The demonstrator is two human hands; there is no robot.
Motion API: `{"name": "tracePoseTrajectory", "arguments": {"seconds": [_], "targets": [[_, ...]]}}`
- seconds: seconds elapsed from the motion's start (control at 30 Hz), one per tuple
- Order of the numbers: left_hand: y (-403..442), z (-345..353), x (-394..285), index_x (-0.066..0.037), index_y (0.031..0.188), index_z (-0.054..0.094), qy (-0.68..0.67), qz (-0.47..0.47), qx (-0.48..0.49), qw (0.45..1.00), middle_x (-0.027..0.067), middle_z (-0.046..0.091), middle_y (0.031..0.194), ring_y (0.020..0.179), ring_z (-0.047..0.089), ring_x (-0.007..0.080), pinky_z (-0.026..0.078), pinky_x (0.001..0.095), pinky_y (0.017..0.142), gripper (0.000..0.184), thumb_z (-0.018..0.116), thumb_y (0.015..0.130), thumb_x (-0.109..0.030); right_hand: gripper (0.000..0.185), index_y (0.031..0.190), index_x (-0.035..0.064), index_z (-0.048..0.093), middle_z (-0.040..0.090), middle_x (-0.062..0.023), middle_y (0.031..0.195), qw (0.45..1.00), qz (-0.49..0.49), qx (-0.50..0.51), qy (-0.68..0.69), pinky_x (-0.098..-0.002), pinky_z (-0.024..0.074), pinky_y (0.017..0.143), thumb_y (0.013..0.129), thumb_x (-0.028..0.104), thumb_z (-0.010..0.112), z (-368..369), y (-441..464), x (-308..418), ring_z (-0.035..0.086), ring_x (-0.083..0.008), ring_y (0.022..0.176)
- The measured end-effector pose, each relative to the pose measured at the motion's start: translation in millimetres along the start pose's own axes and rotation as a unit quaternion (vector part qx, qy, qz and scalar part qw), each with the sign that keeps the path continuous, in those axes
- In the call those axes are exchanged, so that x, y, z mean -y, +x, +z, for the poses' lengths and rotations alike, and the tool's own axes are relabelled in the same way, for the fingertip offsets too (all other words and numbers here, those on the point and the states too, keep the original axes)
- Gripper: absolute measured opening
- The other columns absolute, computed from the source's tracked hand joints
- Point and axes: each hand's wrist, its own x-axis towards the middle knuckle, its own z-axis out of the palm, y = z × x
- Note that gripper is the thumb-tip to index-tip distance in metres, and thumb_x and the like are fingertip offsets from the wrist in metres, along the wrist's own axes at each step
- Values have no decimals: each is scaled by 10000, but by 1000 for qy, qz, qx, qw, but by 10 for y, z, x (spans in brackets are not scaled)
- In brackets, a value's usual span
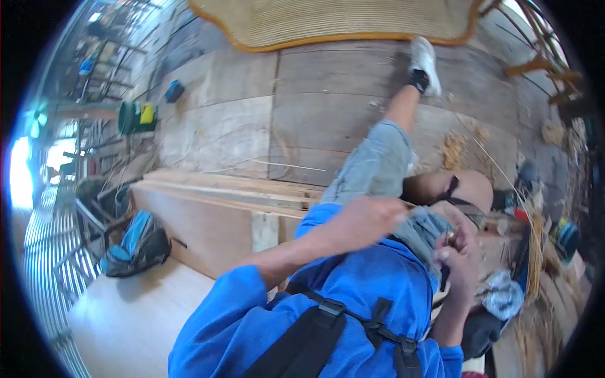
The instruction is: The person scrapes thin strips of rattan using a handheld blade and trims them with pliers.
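My left hand (373, 222) is raised over my lap, blurred by motion, with its fingers curled closed. What it holds, if anything, cannot be made out. To the right, my right hand (459, 249) is closed around a small tool (449, 237) with a shiny metal part; a dark end shows below the palm. The tool's exact kind is hidden by the fingers. Both hands are apart, in front of my blue shirt (378, 290) and above my grey-green shorts (368, 160).
A woven panel with a curved wooden frame (353, 36) lies ahead on the plank floor. Shavings (454, 151) lie near my leg. Left are wooden boards (220, 189) and a backpack (135, 249). At right are a bundle of strands (535, 258) and a crumpled cloth (502, 295).
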Motion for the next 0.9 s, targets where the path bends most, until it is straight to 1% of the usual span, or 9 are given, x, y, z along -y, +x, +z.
{"name": "tracePoseTrajectory", "arguments": {"seconds": [0.13,0.3,0.4,0.5,0.57,0.67,0.77,0.87,0.9], "targets": [[35,55,97,-51,955,581,29,31,84,996,181,592,811,812,576,387,467,426,688,197,497,904,-221,448,1172,-2,506,524,-34,665,991,-57,-91,77,-191,370,455,781,155,657,52,76,-159,480,-84,513],[-171,-458,1272,-44,1014,585,172,-49,-76,981,176,615,853,844,594,385,475,427,720,253,483,893,-242,481,1196,-21,479,522,-36,697,971,-158,-158,81,-191,367,457,828,226,667,-432,163,-132,468,-88,515],[-397,-1036,2042,-63,1047,601,197,-144,-241,940,115,619,773,716,611,244,475,350,606,262,506,890,-250,491,1201,-26,477,521,-35,720,979,-126,-159,26,-192,370,457,837,241,669,-428,176,-86,463,-85,519],[-591,-1566,2300,-50,1059,595,-72,-306,-378,871,56,596,794,651,531,86,435,232,531,247,529,883,-210,476,1207,-27,475,516,-32,727,983,-81,-165,11,-191,371,457,844,218,662,-597,247,-247,463,-81,523],[-824,-1820,2838,-22,1069,578,-205,-281,-495,796,63,591,837,639,518,79,425,204,524,246,522,876,-164,461,1204,-29,477,514,-31,731,981,-57,-187,10,-190,372,457,851,208,655,-613,292,-319,469,-80,529],[-1102,-2036,3619,18,1084,568,-132,-293,-544,775,127,633,900,718,610,210,485,333,590,346,546,849,-234,415,1186,-27,491,526,-39,736,978,-46,-195,58,-193,378,449,863,186,640,-576,309,-335,486,-87,537],[-1310,-2132,4159,29,1119,539,266,-464,-303,789,196,639,948,829,619,352,490,439,718,440,545,838,-310,392,1170,-28,494,512,-35,724,972,-27,-222,65,-201,386,429,882,209,613,-509,302,-321,487,-98,529],[-1020,-1704,4026,19,1062,577,421,-379,-297,769,261,619,955,912,573,458,446,488,828,426,547,817,-328,379,1148,0,508,469,-17,691,965,-14,-193,176,-220,388,401,908,288,563,-461,280,-315,460,-96,502],[-836,-1549,3945,15,1044,587,373,-353,-292,807,259,617,943,910,575,446,449,475,820,413,550,815,-327,381,1142,10,511,455,-12,684,965,1,-190,181,-231,389,398,916,317,536,-436,272,-327,451,-98,498]]}}
